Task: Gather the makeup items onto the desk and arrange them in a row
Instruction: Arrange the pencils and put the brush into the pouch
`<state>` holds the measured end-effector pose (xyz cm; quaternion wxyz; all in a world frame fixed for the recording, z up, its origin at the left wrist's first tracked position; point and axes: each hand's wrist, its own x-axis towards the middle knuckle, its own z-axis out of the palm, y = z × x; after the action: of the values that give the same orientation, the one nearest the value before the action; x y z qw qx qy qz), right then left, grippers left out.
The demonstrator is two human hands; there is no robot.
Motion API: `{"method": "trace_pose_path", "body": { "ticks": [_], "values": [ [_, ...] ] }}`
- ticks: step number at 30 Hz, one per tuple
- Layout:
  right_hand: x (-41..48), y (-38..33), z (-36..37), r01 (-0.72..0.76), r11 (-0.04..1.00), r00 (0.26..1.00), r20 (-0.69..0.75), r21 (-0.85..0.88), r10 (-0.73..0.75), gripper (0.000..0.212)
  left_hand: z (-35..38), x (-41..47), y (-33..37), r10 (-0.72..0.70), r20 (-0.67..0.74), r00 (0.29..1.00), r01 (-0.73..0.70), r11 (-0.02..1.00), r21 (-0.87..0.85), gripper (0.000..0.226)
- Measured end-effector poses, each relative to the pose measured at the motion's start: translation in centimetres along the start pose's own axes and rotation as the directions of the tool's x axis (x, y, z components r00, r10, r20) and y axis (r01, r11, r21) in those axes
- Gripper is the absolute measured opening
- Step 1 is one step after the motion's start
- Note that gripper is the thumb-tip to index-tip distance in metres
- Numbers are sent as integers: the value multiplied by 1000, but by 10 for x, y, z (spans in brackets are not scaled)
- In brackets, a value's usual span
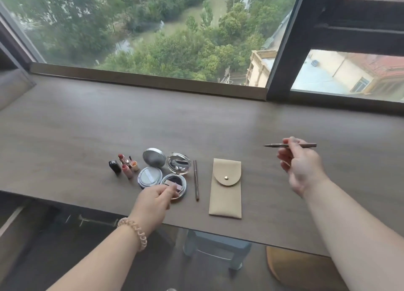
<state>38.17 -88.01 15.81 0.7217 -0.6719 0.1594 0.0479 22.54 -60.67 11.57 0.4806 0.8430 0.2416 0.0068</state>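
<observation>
Head view: the right hand's fingers [288,147] pinch a slim brown liner pen [307,145] near its middle. It is held level above the desk [87,126], with its fine tip pointing left. The right hand [302,167] hangs in the air, well right of the other items.

The left hand's fingers [169,190] are curled over the near rim of an open eyeshadow compact [175,182]. Whether they actually grip it or only touch it cannot be told. The left hand [153,200] reaches in over the desk's front edge, a coiled beige band [136,232] round its wrist.

This compact lies open with its clear mirrored lid [178,162] folded back. Just left of it, touching or nearly so, an open silver cushion compact [149,177] shows its pale puff, its round lid [154,157] tipped up behind. Further left stands a tight cluster: a black lipstick tube [114,166], an uncapped red lipstick [121,158], a pink tube [127,171] and a small orange-topped piece [134,165].

Right of the eyeshadow compact, a thin brown pencil [196,179] lies pointing away from the front edge. Beyond it lies a flat beige pouch [225,201], its flap closed by a gold snap [226,178].

Under the desk stands a pale blue stool [216,247]. A large window [153,28] behind looks down on trees.
</observation>
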Motion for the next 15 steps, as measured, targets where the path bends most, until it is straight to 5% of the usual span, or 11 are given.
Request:
{"method": "trace_pose_path", "body": {
  "ticks": [5,8,10,15],
  "values": [
    [-34,64,58,359,853,916,316,-379,-245,12,16,24,5,-33,0,999,33,999,-23,41],
    [-49,97,78,553,452,831,501,-700,-240,52,24,35,2,-33,12,999,34,998,-46,35],
    [-56,109,86,626,240,779,606,-742,-160,70,31,36,-1,-40,52,998,44,996,-76,31],
    [-59,128,103,631,-65,772,634,-773,-54,68,36,41,-17,-67,97,993,72,996,-53,33]
  ]
}}
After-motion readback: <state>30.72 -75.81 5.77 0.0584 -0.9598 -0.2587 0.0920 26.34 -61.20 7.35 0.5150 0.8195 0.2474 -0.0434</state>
